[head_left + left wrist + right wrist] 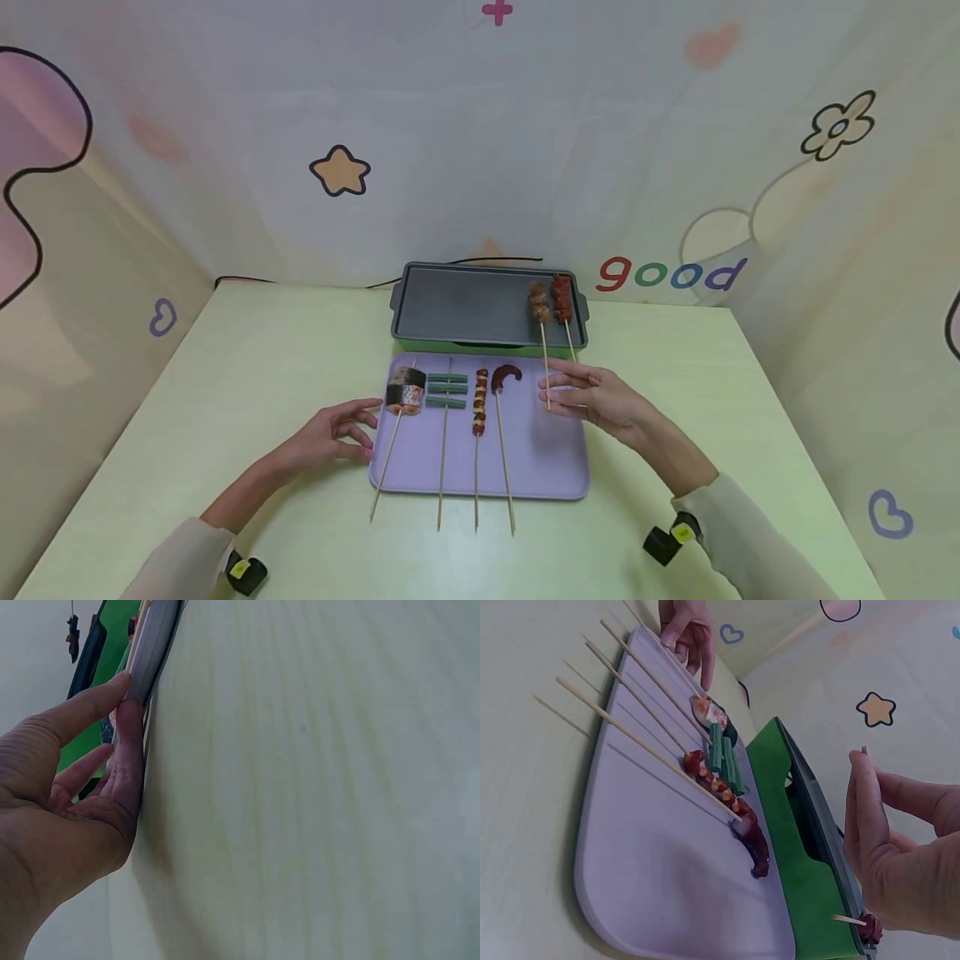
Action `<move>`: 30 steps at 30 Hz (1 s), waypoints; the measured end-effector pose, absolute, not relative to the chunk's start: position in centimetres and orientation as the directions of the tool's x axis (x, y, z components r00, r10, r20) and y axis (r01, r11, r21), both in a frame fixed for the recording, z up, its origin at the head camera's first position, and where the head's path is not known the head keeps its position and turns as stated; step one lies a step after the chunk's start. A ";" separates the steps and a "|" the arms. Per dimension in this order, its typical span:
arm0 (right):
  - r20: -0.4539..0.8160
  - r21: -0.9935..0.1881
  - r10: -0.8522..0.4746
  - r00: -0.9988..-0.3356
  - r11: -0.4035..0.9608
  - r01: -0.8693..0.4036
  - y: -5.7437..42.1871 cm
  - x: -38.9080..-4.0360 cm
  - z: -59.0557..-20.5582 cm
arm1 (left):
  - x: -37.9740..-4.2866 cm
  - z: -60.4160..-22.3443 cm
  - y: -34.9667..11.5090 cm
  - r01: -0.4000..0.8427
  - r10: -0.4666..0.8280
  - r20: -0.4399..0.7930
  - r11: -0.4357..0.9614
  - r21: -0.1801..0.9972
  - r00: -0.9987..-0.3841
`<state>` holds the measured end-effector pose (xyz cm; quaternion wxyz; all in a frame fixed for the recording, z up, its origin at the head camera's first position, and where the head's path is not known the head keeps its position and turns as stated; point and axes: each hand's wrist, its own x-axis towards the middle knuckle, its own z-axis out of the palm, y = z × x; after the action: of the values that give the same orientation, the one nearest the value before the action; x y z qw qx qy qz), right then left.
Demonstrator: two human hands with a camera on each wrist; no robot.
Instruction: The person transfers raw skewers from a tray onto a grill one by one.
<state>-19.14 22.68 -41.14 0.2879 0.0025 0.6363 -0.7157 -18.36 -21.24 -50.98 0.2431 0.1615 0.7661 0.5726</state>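
Note:
My right hand (600, 398) pinches the stick of a brown meat skewer (539, 302) between thumb and fingers; its meat overlaps the right part of the grill plate (472, 304) in the head view. Just right of that meat, a redder meat skewer (562, 298) lies on the plate, its stick pointing toward me. With relaxed fingers, my left hand (333, 433) touches the left rim of a lilac tray (551, 467). On the tray lie a sushi-roll-like skewer (406, 390), a green-stick skewer (447, 389), a red-and-yellow skewer (480, 402) and a curled dark-red tentacle skewer (504, 377).
The green-sided grill (769, 761) stands directly behind the tray, near the back curtain (450, 125). Skewer sticks reach past the tray's front rim over the pale table (300, 533). Bare tray surface lies right of the tentacle skewer.

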 end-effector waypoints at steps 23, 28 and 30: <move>-0.429 -0.876 -0.367 -0.826 -0.055 0.479 21.8 -22.0 -42.2 | -18.5 -51.1 -21.3 -0.043 0.525 -0.189 0.278 0.960 -0.830; -0.428 -0.890 -0.320 -0.845 -0.015 0.457 21.5 -22.1 -42.3 | -18.4 -51.2 -21.3 -0.044 0.523 -0.189 0.277 0.960 -0.831; -0.421 -0.896 -0.314 -0.851 -0.004 0.445 21.5 -22.1 -42.3 | -18.4 -51.2 -21.3 -0.044 0.523 -0.188 0.275 0.960 -0.831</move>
<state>-22.12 21.52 -42.26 0.2684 0.0501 0.6527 -0.7067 -18.39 -21.33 -51.20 0.2442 0.1577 0.7602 0.5811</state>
